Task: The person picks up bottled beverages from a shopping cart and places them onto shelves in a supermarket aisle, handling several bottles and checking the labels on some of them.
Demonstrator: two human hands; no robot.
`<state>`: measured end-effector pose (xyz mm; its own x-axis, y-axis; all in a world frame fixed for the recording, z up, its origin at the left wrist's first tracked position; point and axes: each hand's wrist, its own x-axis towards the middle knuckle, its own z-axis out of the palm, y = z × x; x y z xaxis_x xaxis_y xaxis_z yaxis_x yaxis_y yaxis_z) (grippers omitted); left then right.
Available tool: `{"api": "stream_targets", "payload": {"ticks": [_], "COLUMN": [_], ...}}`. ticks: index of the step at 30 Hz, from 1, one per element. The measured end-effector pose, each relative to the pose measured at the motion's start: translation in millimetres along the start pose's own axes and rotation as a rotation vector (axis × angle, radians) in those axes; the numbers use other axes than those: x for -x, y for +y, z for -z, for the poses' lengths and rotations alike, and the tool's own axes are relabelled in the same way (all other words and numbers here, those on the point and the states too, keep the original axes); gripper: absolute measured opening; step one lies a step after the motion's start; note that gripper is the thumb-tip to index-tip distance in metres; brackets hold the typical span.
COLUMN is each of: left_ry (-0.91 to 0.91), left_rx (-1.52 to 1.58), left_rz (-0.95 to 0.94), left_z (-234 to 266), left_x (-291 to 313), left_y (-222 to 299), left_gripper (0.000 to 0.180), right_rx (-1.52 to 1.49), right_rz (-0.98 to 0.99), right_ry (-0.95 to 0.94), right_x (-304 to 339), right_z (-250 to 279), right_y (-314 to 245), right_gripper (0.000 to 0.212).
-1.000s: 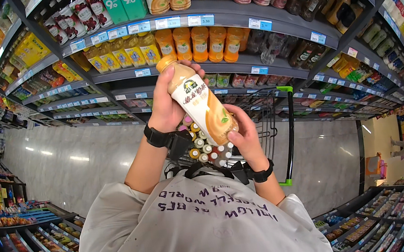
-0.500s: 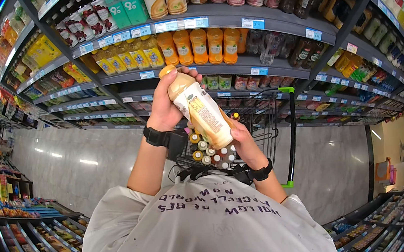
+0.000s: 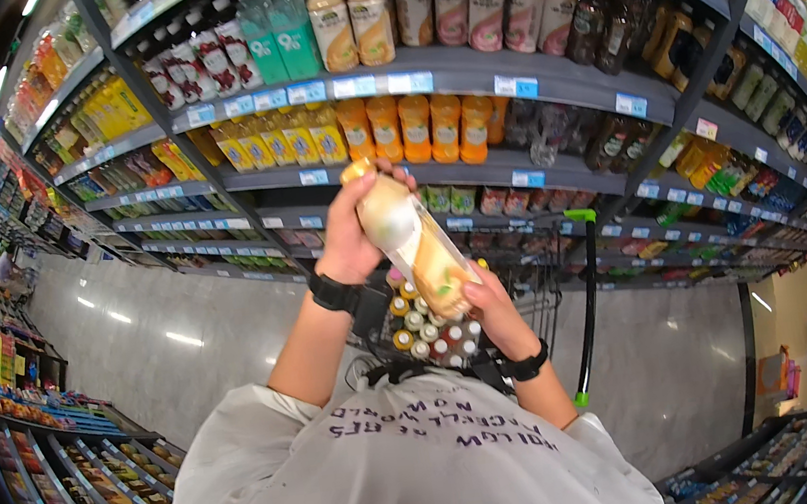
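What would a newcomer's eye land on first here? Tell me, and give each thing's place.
First, the cream-and-tan bottle, tilted between both hands near the middle of the view. Next, the row of bright orange bottles on the shelf beyond it. Then the black cart handle with green ends, to the right of the held bottle.

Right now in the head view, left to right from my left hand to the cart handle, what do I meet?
By their middles: left hand, tan-and-white held bottle, right hand, black cart handle.
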<state>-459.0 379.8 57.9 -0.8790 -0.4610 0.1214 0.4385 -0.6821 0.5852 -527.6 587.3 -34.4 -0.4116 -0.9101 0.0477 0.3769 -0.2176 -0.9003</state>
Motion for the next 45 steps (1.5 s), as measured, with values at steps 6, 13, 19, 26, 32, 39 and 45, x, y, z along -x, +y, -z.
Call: {"api": "stream_targets", "payload": {"ticks": [6, 13, 19, 26, 32, 39, 45], "left_ry": [-0.092, -0.105, -0.126, -0.051, 0.074, -0.042, -0.018], "left_rx": [-0.013, -0.204, -0.088, -0.091, -0.262, -0.112, -0.195], "left_rz": [-0.057, -0.103, 0.006, 0.056, 0.053, 0.064, 0.081], "left_z": [-18, -25, -35, -28, -21, -29, -20], "left_x": [-3, -9, -15, -23, -21, -17, -22], "left_y": [8, 13, 7, 11, 11, 13, 14], "left_gripper": [0.022, 0.022, 0.025, 0.014, 0.013, 0.017, 0.019], "right_rx": [0.139, 0.753, 0.201, 0.427, 0.921, -0.340, -0.383], "right_rz": [0.043, 0.264, 0.171, 0.211, 0.353, -0.065, -0.097], "right_ry": [-0.035, 0.129, 0.107, 0.154, 0.249, -0.129, -0.160], "right_x": [-3, -2, -2, -11, -7, -6, -10], "right_z": [-16, -35, -24, -24, -31, -17, -15], "right_y": [-25, -53, -36, -35, -48, -41, -40], "right_gripper": [0.063, 0.052, 0.063, 0.057, 0.062, 0.063, 0.060]}}
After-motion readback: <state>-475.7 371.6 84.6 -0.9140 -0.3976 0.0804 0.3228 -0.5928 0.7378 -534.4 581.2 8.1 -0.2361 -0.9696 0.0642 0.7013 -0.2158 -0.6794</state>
